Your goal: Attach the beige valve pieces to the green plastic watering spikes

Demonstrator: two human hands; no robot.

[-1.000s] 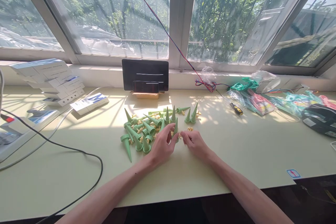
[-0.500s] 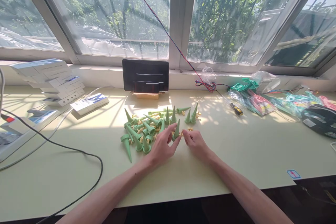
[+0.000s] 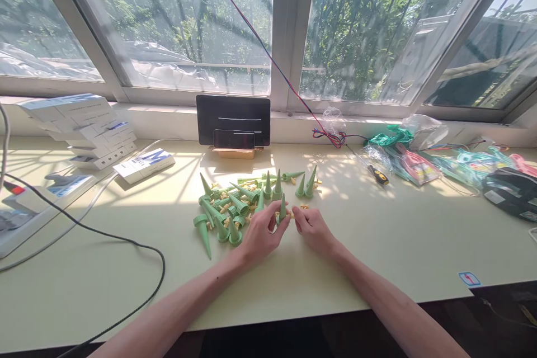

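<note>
My left hand (image 3: 265, 229) is closed around a green plant watering spike (image 3: 282, 210), whose tip points up. Close on its right, my right hand (image 3: 312, 228) is pinched at the small yellow valve (image 3: 292, 215) on the spike's side; the fingers hide most of it. Left of my hands lies a heap of green watering spikes (image 3: 239, 205), several with yellow valves showing. Behind the hands a few spikes (image 3: 277, 185) stand upright. Two more (image 3: 309, 183) stand a little farther right. A small yellow part (image 3: 304, 207) lies just behind my right hand.
A tablet (image 3: 233, 114) with a phone leans on a small stand at the back. White boxes (image 3: 84, 128) are stacked at left, near a black cable (image 3: 142, 246). A screwdriver (image 3: 378, 175), bagged items (image 3: 415, 165) and a black pouch (image 3: 512, 193) lie at right.
The spike in my left hand has tilted more upright, and its tip sits slightly lower and to the left. Both hands stay almost in place.
</note>
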